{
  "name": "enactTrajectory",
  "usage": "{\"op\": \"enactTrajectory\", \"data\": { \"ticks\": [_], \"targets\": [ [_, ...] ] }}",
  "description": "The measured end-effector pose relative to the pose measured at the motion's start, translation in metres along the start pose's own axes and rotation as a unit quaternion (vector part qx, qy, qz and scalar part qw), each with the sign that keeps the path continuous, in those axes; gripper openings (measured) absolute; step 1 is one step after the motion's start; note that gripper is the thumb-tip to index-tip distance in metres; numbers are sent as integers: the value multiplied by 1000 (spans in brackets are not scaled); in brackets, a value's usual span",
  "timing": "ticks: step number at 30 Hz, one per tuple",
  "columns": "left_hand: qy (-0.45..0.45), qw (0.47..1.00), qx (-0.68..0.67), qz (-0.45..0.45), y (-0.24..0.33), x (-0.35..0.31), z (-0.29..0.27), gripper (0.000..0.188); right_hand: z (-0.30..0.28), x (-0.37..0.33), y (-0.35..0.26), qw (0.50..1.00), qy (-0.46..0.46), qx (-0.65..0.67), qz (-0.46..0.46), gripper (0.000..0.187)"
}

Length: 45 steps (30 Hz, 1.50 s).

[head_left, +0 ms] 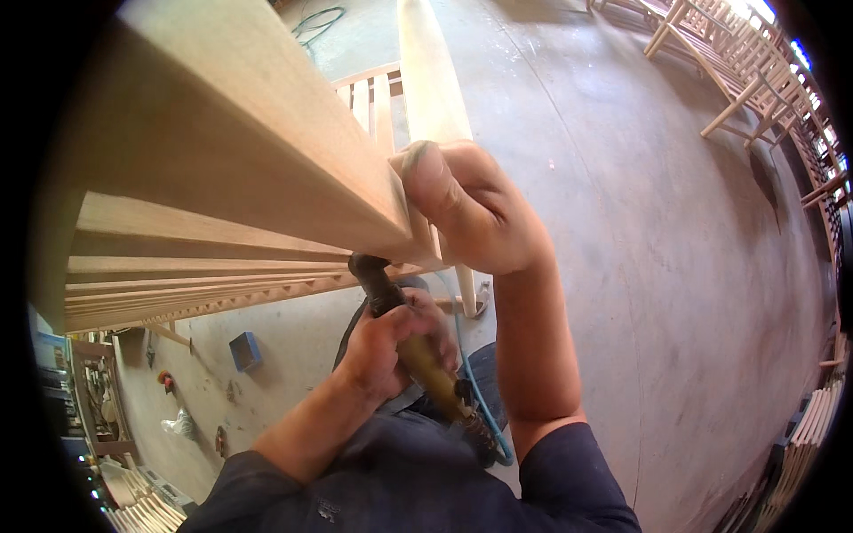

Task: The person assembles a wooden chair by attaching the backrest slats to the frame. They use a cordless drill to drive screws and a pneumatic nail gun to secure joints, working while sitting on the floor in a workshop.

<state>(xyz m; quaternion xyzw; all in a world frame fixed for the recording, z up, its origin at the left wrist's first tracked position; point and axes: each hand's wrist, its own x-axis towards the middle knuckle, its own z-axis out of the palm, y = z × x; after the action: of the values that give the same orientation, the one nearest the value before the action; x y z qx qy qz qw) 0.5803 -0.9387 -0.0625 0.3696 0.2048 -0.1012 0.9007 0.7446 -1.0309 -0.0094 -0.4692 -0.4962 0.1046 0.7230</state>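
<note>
My right hand point(471, 209) grips the end of a wide pale wooden rail point(231, 115), thumb on top, close to the camera. Below the rail run several thin wooden slats point(204, 275) of the same frame. My left hand point(391, 342) is closed round a yellow-brown pneumatic hand tool point(428, 371). The tool's black head point(371, 274) points up and touches the underside of the frame just below my right hand. A blue air hose point(484, 400) hangs from the tool's rear end. A round tapered wooden leg point(431, 71) rises behind my right hand.
Bare concrete floor point(640, 266) lies below. Unfinished wooden chairs point(737, 71) stand at the upper right. A small blue box point(246, 349) sits on the floor at the left, a green hose point(315, 22) at the top. Stacked wooden parts lie at the lower left point(142, 508) and lower right point(810, 435).
</note>
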Motion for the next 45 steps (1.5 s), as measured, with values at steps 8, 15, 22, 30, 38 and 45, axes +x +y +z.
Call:
{"op": "enactTrajectory", "data": {
  "ticks": [8, 15, 22, 30, 38, 45],
  "targets": [
    [-5, 1000, -3, -8, 1, 0, 1, 16, 1, -1, 2, 1000, 20, 3, -14, 61],
    [8, 1000, 17, -3, 1, -1, 5, 17, 0, -4, 2, 1000, 4, 19, 4, 54],
    [7, 997, 24, 72, -11, -2, -12, 14, -12, -10, 15, 997, -80, 10, 20, 73],
    [3, 986, 83, 148, -32, -51, -62, 11, 8, -27, -9, 997, -12, -52, 54, 49],
    [13, 953, 174, 246, -53, -79, -112, 19, 5, -52, 0, 906, 219, -321, 164, 86],
    [102, 969, 72, 213, -64, -86, -114, 19, -39, -71, -8, 975, 123, -153, 107, 100]
  ]
}}
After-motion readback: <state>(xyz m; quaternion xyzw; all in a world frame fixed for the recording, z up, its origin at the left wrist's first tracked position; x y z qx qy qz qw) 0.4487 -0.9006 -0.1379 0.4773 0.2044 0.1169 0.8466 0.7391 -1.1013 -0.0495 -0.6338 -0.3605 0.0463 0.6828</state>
